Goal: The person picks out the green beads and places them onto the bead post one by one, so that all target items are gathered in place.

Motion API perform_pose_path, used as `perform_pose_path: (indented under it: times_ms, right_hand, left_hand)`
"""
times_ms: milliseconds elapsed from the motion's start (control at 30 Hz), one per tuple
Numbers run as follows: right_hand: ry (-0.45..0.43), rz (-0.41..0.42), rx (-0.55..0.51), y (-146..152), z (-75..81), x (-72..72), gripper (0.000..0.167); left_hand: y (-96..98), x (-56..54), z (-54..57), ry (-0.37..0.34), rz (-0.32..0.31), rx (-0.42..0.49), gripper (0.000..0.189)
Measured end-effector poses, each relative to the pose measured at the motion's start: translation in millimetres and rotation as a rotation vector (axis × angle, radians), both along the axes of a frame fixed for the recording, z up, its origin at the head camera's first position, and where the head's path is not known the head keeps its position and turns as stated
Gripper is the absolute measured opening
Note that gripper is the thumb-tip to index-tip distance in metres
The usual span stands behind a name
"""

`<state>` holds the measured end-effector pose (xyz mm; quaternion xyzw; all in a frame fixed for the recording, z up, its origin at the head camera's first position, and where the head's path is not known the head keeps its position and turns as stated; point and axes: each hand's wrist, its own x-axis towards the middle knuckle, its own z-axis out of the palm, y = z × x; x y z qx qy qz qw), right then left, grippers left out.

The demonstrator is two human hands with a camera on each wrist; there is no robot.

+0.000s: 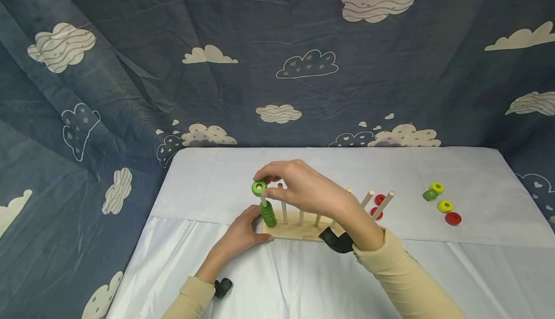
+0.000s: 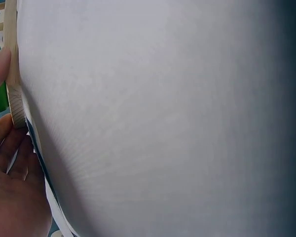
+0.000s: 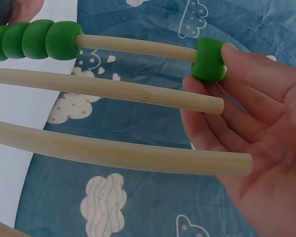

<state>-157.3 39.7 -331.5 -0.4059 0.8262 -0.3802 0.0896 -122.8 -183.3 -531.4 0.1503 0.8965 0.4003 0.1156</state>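
Observation:
A wooden peg rack (image 1: 295, 231) stands on the white cloth, with a row of upright pegs. Several green beads (image 1: 268, 214) are stacked low on its leftmost peg. My right hand (image 1: 303, 189) pinches another green bead (image 3: 208, 59) between thumb and fingers at the top of that same peg; in the right wrist view the peg's tip meets the bead, and bare peg shows below it. My left hand (image 1: 240, 232) grips the left end of the rack's base, its thumb along the front edge. The left wrist view shows the fingers (image 2: 10, 148) against the base's end.
Red beads (image 1: 379, 199) lie behind the rack's right end, partly hidden by pegs. Farther right on the cloth are yellow beads (image 1: 444, 206), a green bead (image 1: 430, 194) and a red bead (image 1: 453, 219). A dark cloud-patterned curtain (image 1: 243, 87) hangs behind the table.

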Motion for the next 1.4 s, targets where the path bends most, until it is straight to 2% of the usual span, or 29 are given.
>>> perform_pose_path:
  times_ms: [400,667,967,1133,1400]
  right_hand:
    - [0.019,0.000,0.005,1.4,-2.6,-1.9,0.031]
    - [0.055,-0.025,-0.070,9.4,2.1,4.5,0.033]
    - [0.163,0.018,-0.243,20.5,0.4,22.9,0.035]
    - [0.161,0.019,-0.273,30.4,-6.7,36.9,0.037]
    - [0.093,-0.005,-0.275,45.8,-26.4,55.3,0.035]
  left_hand:
    - [0.5,-0.5,0.0,-0.002,0.003,-0.002,0.067]
    - [1.2,-0.3,-0.3,0.004,0.004,0.000,0.068]
    - [1.4,1.4,2.9,0.003,0.009,-0.004,0.072]
    - [2.2,1.8,2.6,-0.003,0.016,-0.011,0.073]
    - [3.6,1.8,2.6,-0.026,0.036,-0.022,0.073]
